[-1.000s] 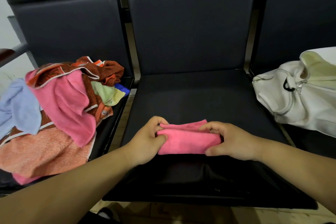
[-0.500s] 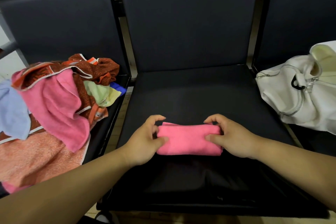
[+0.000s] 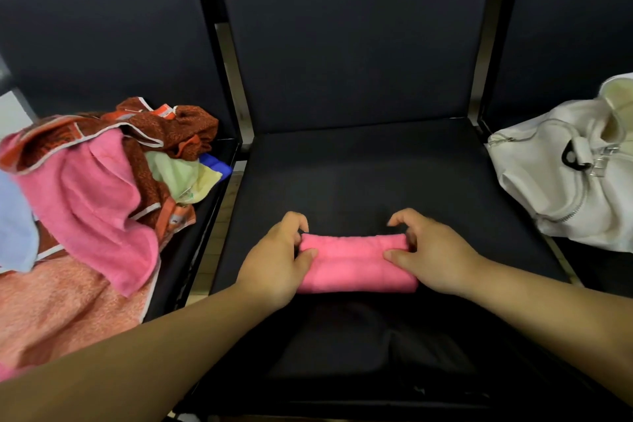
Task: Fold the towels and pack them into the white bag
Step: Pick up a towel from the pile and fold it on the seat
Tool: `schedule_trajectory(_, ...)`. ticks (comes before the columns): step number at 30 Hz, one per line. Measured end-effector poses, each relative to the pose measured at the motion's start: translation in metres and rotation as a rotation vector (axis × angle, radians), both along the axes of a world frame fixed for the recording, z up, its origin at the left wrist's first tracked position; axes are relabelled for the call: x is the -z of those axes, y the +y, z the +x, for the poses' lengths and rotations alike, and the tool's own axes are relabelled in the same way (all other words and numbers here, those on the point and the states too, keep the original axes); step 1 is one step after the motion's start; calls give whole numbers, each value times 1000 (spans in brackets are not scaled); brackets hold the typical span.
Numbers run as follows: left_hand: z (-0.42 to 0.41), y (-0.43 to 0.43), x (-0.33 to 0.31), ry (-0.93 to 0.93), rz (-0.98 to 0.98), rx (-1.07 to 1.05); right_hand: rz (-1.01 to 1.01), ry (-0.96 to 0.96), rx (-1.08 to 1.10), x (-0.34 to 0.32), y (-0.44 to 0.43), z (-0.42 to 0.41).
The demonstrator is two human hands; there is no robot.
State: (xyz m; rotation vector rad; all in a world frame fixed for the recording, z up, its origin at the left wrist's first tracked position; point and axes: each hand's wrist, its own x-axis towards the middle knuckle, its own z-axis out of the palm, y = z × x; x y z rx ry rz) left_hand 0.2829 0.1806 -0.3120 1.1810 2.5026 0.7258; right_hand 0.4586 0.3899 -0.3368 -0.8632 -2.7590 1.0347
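A small pink towel (image 3: 354, 264), folded into a narrow bundle, lies on the front of the middle dark seat (image 3: 359, 178). My left hand (image 3: 275, 260) pinches its left end between thumb and curled fingers. My right hand (image 3: 433, 254) pinches its right end the same way. The white bag (image 3: 555, 182) sits on the seat to the right, its zip open and a pale lining showing. A heap of unfolded towels (image 3: 85, 202) in pink, orange, rust, pale green and light blue covers the left seat.
Three dark padded chairs stand side by side with metal frame gaps between them. The backrests rise behind. Tiled floor shows through the gap left of the middle seat (image 3: 219, 233).
The pink towel has been folded over once more into a narrower bundle. Both hands kept hold of its ends. The camera view shifted slightly left.
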Motion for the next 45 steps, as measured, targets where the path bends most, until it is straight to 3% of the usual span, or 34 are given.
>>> schedule_trajectory(3, -6, 1, 4, 41, -39, 99, 31, 67, -237, -2, 7, -4)
schedule_trajectory(7, -18, -1, 6, -15, -90, 199, -86, -47, -404, -9, 13, -4)
schedule_trajectory(11, -16, 0, 2, -25, -208, 255, -182, -158, -396, -22, 15, -2)
schedule_trajectory(17, -6, 9, 4, -29, -291, 246, -456, -44, -236, -27, 4, -10)
schedule_trajectory(27, -5, 9, 6, -22, -316, 300, -829, -319, -211, -33, -1, -27)
schedule_trajectory(31, -7, 7, 6, -30, -320, 334, -774, -255, -207, -29, -7, -19)
schedule_trajectory(33, -10, 7, 4, -119, -277, 325, -761, -169, -211, -38, -6, -12)
schedule_trajectory(38, 26, 39, -25, -640, 143, 221, -502, -15, -262, -100, 17, 20)
schedule_trajectory(42, 68, 110, -81, -631, 436, 221, -264, 179, -156, -158, 53, 66)
schedule_trajectory(45, 92, 175, -124, -521, 467, 315, -189, 335, -20, -181, 88, 109)
